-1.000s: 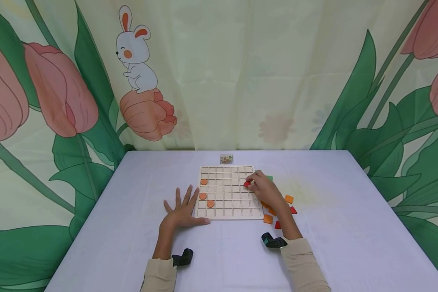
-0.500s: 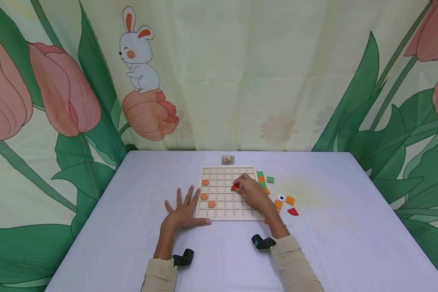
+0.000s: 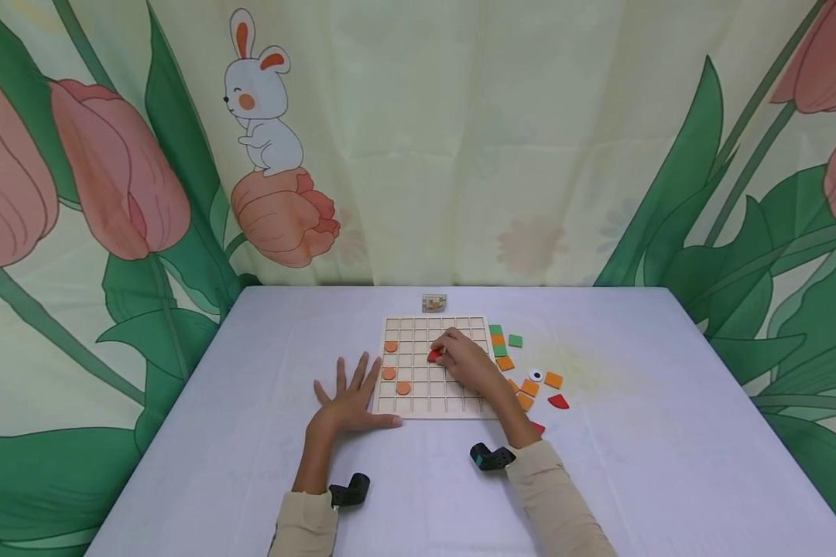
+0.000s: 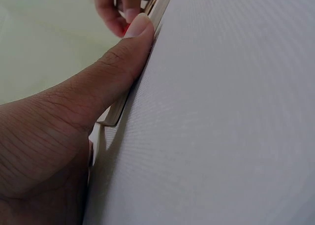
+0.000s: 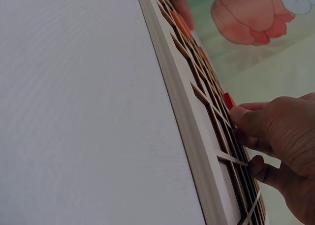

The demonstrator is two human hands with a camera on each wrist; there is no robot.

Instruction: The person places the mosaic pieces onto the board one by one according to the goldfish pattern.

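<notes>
A wooden grid board (image 3: 439, 398) lies on the table with several square cells. My left hand (image 3: 348, 406) is spread flat at its left side; the thumb (image 4: 140, 28) touches the front-left edge. Three round orange discs (image 3: 388, 374) sit in cells near the board's left side. Over the middle of the board, my right hand (image 3: 465, 362) pinches a small red quarter-round piece (image 3: 434, 356) between thumb and fingertips. In the right wrist view the red piece (image 5: 229, 101) is held just above the grid; the fingers partly hide it.
Right of the board lie green squares (image 3: 515, 340), orange squares (image 3: 553, 380), a white eye piece (image 3: 536, 375) and a red piece (image 3: 559, 401). A small patterned card-like item (image 3: 434, 302) lies behind the board. The right forearm passes over some loose pieces.
My right hand has moved left across the board with the red piece, from its right side to the middle. My left hand has stayed in place.
</notes>
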